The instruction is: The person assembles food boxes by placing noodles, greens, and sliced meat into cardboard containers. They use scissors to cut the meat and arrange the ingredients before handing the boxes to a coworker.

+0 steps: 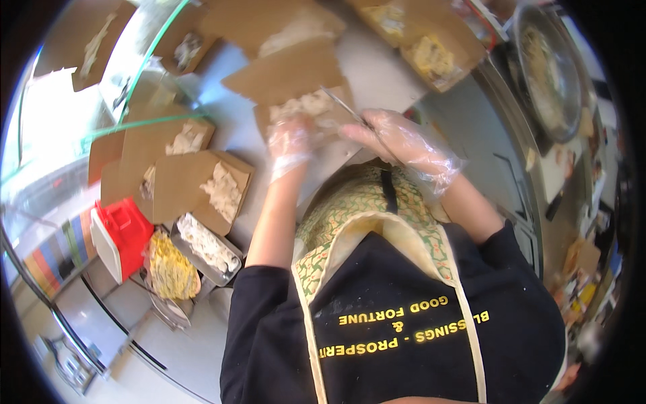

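Note:
An open brown cardboard box holds pale, lumpy pieces of food whose kind I cannot make out. My left hand, in a clear plastic glove, reaches in at the near side of this box. Its fingertips are down at the pale pieces, and their grip is hidden. To the right, my right hand, gloved alike, is closed round a thin metal utensil. The utensil's tip points up and left, over the food. Whether it is a knife, tongs or scissors is not clear.
More open boxes with pale food stand at left. Nearer are a metal tray of white pieces, yellow food and a red-and-white container. A box with yellow food lies far right, before a large metal bowl.

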`<state>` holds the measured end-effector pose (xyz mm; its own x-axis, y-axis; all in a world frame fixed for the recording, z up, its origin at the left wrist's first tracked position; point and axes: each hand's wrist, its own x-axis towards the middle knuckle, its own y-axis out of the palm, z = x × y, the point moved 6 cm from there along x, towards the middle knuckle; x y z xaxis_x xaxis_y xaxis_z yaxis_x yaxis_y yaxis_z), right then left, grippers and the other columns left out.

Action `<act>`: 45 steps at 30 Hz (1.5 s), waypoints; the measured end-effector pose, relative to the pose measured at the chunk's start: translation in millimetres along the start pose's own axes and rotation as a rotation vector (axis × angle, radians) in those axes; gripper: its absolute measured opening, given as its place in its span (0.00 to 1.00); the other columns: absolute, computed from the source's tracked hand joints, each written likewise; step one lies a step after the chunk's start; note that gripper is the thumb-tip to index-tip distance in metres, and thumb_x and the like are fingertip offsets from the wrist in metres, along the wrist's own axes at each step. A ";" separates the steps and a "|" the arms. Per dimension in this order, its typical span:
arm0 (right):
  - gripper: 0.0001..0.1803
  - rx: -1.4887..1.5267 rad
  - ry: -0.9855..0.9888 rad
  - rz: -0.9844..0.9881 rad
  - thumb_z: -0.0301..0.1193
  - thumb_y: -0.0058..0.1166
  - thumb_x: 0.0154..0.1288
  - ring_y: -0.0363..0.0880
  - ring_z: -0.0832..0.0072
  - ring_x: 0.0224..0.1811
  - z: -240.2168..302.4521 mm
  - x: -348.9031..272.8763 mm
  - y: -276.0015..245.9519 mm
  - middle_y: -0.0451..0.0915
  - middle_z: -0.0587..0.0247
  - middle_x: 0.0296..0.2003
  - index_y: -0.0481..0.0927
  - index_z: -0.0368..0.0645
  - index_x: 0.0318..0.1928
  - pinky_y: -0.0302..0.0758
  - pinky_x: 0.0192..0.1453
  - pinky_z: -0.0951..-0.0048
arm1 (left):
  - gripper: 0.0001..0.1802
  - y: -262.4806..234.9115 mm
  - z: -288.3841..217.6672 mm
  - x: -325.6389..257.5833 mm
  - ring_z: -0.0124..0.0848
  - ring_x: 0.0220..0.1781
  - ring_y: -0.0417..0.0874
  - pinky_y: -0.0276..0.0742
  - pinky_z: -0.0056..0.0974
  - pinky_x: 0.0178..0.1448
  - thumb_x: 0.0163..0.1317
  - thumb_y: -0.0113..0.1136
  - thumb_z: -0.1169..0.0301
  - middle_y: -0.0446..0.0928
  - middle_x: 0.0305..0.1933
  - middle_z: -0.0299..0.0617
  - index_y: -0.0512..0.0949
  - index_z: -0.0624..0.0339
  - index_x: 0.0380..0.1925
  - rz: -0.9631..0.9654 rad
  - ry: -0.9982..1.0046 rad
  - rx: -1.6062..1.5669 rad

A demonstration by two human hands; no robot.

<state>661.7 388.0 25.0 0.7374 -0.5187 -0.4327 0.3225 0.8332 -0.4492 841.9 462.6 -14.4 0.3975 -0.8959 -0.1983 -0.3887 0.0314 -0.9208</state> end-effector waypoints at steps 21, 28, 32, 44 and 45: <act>0.10 -0.560 -0.923 0.029 0.28 0.51 0.61 0.84 0.55 0.39 155.9 79.7 154.1 0.83 0.49 0.35 0.77 0.35 0.41 0.80 0.41 0.57 | 0.27 -59.3 226.9 -194.9 0.54 0.56 0.81 0.79 0.51 0.58 0.64 0.59 0.59 0.75 0.60 0.62 0.74 0.63 0.59 -0.150 -0.856 0.282; 0.05 -0.601 -0.868 -0.114 0.23 0.53 0.56 0.85 0.55 0.31 157.2 107.0 187.3 0.82 0.48 0.28 0.80 0.36 0.33 0.80 0.32 0.55 | 0.18 -62.5 236.9 -196.6 0.54 0.45 0.84 0.78 0.50 0.51 0.61 0.63 0.58 0.83 0.38 0.59 0.84 0.64 0.38 -0.474 -0.864 -0.098; 0.04 -0.747 -0.830 -0.117 0.23 0.53 0.57 0.85 0.55 0.33 152.9 122.8 199.3 0.82 0.47 0.29 0.79 0.38 0.33 0.80 0.33 0.57 | 0.24 -57.2 248.5 -188.8 0.56 0.47 0.83 0.78 0.52 0.52 0.64 0.56 0.51 0.83 0.42 0.58 0.84 0.64 0.37 -0.353 -0.894 0.051; 0.15 -0.167 -0.649 0.012 0.37 0.54 0.68 0.80 0.41 0.44 195.2 81.1 129.4 0.81 0.39 0.38 0.75 0.36 0.41 0.77 0.46 0.49 | 0.15 -131.3 268.1 -219.3 0.45 0.34 0.83 0.77 0.46 0.42 0.60 0.66 0.58 0.81 0.30 0.49 0.80 0.59 0.32 -0.588 -0.713 -0.005; 0.15 -0.169 -0.649 -0.007 0.37 0.54 0.68 0.80 0.41 0.44 193.0 69.8 119.6 0.81 0.39 0.38 0.75 0.36 0.42 0.77 0.46 0.49 | 0.15 -141.9 258.5 -225.0 0.43 0.32 0.82 0.77 0.45 0.41 0.61 0.66 0.58 0.80 0.29 0.47 0.80 0.59 0.31 -0.615 -0.708 -0.029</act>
<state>866.2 488.5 91.9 0.9600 -0.2597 0.1047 0.2702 0.7611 -0.5897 1022.5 774.3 74.1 0.9497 -0.2729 0.1537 0.0411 -0.3780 -0.9249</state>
